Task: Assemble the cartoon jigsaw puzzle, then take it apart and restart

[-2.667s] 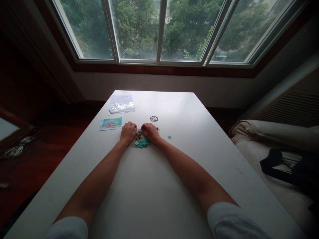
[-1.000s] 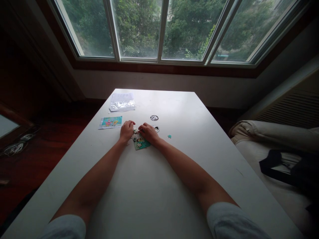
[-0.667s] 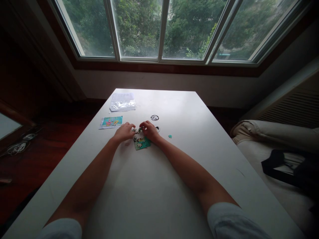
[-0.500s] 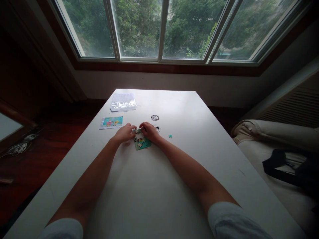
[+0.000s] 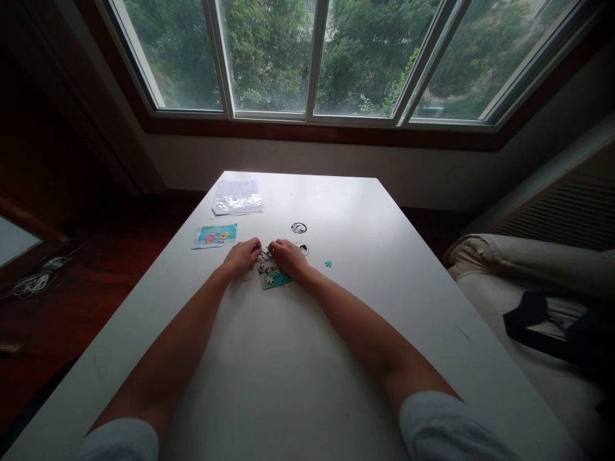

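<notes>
A small green jigsaw puzzle (image 5: 276, 280) lies on the white table, with several loose pieces on top of it. My left hand (image 5: 243, 257) is at its upper left corner, the fingers closed in a pinch at the pieces there. From the other side my right hand (image 5: 289, 257) reaches over the puzzle's far edge with curled fingers pressed on pieces. Both hands partly cover the puzzle, so its far side is hard to make out. One loose teal jigsaw piece (image 5: 328, 264) lies apart, to the right of my right hand.
A colourful picture card (image 5: 217, 235) lies left of my hands. Behind it is a clear plastic bag with paper (image 5: 237, 196). Two round holes (image 5: 298, 228) pierce the white table (image 5: 269, 371). Beyond the table's right edge is a pale padded seat (image 5: 500, 288) with a dark strap.
My hands have lowered slightly over the far side of the puzzle. The pieces between them have shifted, and my right hand's fingers now lie flatter. The camera view has moved a little.
</notes>
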Tool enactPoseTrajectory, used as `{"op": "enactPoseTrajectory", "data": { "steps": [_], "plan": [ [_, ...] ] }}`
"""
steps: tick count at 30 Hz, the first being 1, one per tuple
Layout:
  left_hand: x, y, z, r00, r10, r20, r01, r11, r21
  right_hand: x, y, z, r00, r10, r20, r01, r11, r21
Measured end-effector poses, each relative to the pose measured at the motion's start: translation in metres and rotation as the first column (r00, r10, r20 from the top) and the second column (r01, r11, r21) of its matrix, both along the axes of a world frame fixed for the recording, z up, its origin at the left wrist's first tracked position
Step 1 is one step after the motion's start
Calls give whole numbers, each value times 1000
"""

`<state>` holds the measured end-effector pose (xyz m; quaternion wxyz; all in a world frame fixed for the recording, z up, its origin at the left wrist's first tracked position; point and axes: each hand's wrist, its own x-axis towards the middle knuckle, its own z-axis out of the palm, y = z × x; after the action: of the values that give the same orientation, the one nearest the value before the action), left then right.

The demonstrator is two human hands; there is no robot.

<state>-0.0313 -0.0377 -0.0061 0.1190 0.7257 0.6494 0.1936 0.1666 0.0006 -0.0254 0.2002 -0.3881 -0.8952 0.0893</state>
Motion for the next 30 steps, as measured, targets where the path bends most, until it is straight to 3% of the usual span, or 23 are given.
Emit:
{"op": "enactPoseTrajectory", "data": {
  "steps": [10,15,22,27,30],
  "plan": [
    [-5,4,1,975,4,223,10,998,-58,7,2,1,980,-36,-195,20,996,-84],
    [-6,3,0,938,75,339,-33,991,-129,8,0,7,992,44,-114,-42,999,22],
    [-7,-1,15,997,-3,73,5,999,-36,7,-8,11,995,81,50,-83,996,37],
    [-15,-5,19,988,-150,-43,145,984,-107,4,-8,10,992,106,67,-110,992,67],
    [-16,-5,14,981,-171,-90,159,980,-122,1,-6,5,994,98,38,-100,993,67]
  ]
}}
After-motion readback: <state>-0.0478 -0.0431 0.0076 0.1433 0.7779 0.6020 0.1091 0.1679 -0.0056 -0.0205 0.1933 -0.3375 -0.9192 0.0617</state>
